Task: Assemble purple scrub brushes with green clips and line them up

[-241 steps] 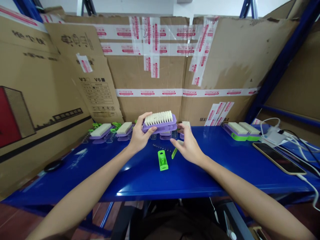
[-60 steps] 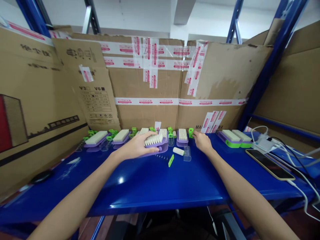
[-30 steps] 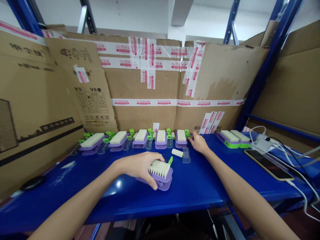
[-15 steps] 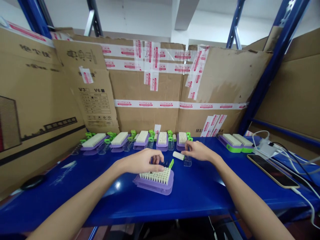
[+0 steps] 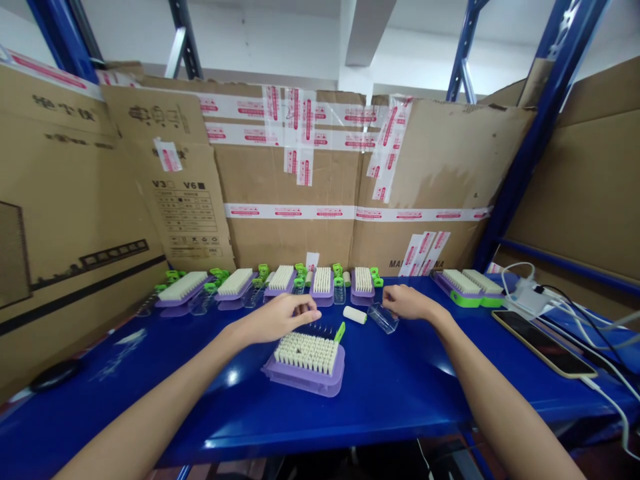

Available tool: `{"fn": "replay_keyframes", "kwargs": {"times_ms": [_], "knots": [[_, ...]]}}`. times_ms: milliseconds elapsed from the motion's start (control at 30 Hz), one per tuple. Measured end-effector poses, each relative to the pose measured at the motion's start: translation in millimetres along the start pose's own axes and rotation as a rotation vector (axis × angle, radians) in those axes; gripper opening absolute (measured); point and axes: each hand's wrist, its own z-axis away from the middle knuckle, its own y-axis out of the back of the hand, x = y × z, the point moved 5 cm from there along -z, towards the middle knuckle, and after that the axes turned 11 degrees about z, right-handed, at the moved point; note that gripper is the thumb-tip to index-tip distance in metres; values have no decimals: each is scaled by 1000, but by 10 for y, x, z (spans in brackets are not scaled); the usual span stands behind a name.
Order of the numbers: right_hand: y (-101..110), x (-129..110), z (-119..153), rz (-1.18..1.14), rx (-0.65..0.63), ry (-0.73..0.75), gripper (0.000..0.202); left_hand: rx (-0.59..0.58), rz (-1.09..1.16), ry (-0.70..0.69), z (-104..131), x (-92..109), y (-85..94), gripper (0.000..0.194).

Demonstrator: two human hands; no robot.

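A purple-based block (image 5: 305,363) of cream bristle-like pegs lies in front of me, with a green tab (image 5: 340,332) upright at its far right corner. My left hand (image 5: 285,317) hovers over its far left edge, fingers curled together; whatever they hold is hidden. A row of thin dark spikes (image 5: 320,329) shows along the block's far side. My right hand (image 5: 407,303) is closed, its fingertips at the right end of a small clear plastic box (image 5: 383,319) that lies slanted. Between the hands rests a white roll (image 5: 355,314) with a green end.
Several similar purple blocks (image 5: 323,283) with green clips line the back of the blue table (image 5: 240,407). A pair of blocks in green frames (image 5: 467,298), a phone (image 5: 544,342) and white cables lie at right. Cardboard walls (image 5: 290,180) enclose the back and sides.
My right hand has moved right, away from the white roll, and the clear box has turned to a slant. My left hand has shifted slightly up and left off the pegs.
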Motion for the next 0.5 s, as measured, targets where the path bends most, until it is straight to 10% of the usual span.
{"fn": "replay_keyframes", "kwargs": {"times_ms": [500], "knots": [[-97, -49, 62, -198, -248, 102, 16, -11, -37, 60, -9, -124, 6, 56]]}}
